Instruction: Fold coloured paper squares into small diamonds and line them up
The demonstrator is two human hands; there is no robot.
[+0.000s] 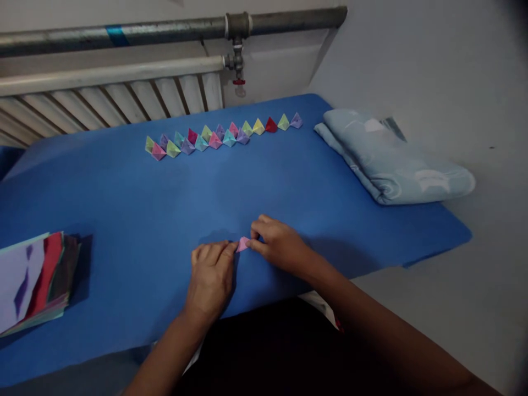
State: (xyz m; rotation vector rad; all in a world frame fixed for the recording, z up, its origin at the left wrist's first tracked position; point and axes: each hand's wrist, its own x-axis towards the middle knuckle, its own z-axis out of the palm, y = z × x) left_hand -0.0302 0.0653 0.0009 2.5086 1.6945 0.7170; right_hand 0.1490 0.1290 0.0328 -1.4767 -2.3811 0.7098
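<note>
A small piece of folded pink paper [242, 244] lies on the blue tabletop [165, 203] near its front edge. From the left, my left hand [212, 275] presses on it, with the thumb and fingertips at the paper's edge. My right hand [280, 242] pinches the paper's right side between thumb and curled fingers. Parts of the paper are covered by my fingertips. Farther back stand several small folded paper boats [214, 141] in pink, green, purple, blue, yellow and red, set in two slanting rows.
At the left edge lies a stack of coloured paper sheets [25, 280]. A folded light-blue cloth [396, 159] rests at the right rear, against the wall. Behind the table are a white radiator [136, 102] and a metal pipe [173, 33] with a red-handled valve [238, 60].
</note>
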